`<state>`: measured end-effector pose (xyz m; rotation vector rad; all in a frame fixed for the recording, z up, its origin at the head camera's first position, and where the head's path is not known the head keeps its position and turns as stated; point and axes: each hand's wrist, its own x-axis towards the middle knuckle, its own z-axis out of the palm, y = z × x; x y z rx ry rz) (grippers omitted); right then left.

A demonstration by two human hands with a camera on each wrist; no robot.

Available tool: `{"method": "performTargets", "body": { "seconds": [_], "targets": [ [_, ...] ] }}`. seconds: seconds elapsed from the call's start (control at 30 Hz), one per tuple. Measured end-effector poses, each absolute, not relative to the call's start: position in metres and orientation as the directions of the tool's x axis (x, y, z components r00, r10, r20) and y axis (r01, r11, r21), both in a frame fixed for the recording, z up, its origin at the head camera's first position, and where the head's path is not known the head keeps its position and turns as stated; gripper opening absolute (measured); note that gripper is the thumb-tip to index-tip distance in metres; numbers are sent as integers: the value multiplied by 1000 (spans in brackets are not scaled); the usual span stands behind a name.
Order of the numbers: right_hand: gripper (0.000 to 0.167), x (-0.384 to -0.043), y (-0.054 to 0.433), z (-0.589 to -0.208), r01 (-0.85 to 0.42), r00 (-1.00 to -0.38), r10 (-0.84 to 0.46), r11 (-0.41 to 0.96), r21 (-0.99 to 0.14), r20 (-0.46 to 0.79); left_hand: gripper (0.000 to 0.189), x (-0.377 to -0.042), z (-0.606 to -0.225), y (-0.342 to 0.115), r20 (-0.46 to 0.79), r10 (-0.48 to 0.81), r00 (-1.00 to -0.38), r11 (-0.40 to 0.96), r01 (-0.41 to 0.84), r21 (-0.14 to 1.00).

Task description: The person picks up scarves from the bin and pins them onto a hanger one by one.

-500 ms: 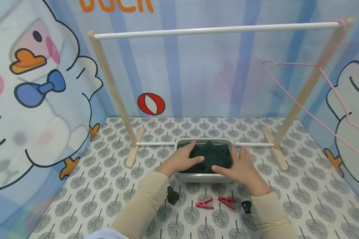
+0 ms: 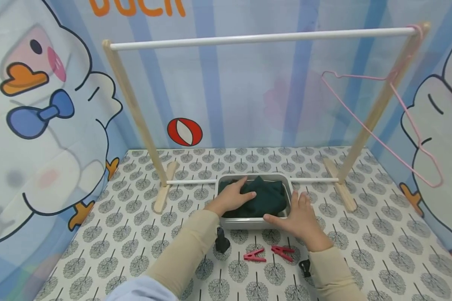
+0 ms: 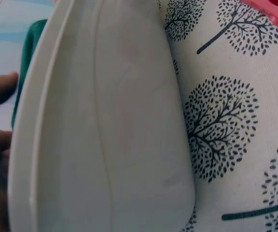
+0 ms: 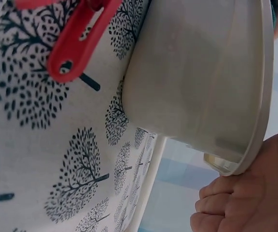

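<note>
Two red clothespins (image 2: 249, 256) on tree-print tablecloth (image 2: 135, 251). Behind them, one pale gray basin (image 2: 256, 224), dark green fabric (image 2: 266, 200) bunched inside. Right hand (image 2: 300, 218) at basin's right corner, fingers spread; left hand (image 2: 232, 196) over fabric, index and thumb apart. Farther: one rack (image 2: 248, 39), one pink hanger (image 2: 361, 77) at right end.

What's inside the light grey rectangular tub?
Bunched dark green cloth, its left part partly covered by the left hand. Anything beneath the cloth is hidden.

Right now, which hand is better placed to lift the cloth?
Probably the left hand: it is over the dark green cloth; the right hand is at the rim of the gray tub.
</note>
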<state>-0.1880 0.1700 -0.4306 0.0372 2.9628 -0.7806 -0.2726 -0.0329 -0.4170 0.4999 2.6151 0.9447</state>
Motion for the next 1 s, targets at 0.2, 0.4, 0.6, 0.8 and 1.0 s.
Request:
{"method": "performTargets", "body": {
  "seconds": [0.2, 0.4, 0.6, 0.8, 1.0],
  "targets": [
    [125, -188, 170, -433, 49, -997, 14, 875, -481, -76, 67, -277, -421, -26, -221, 430, -876, 748, 207, 631],
    [125, -188, 168, -430, 55, -997, 22, 878, -475, -76, 62, -281, -420, -20, -222, 390, -893, 749, 168, 640],
    [126, -187, 167, -430, 60, -997, 26, 880, -471, -79, 52, -282, -422, -16, -175, 397, -901, 724, 190, 663],
    [126, -187, 167, -429, 61, -997, 28, 879, -473, -75, 42, -286, -425, -15, -128, 435, -891, 679, 231, 696],
    [126, -187, 166, -429, 62, -997, 31, 880, -471, -74, 37, -286, -426, -11, -117, 476, -871, 646, 256, 719]
  ]
}}
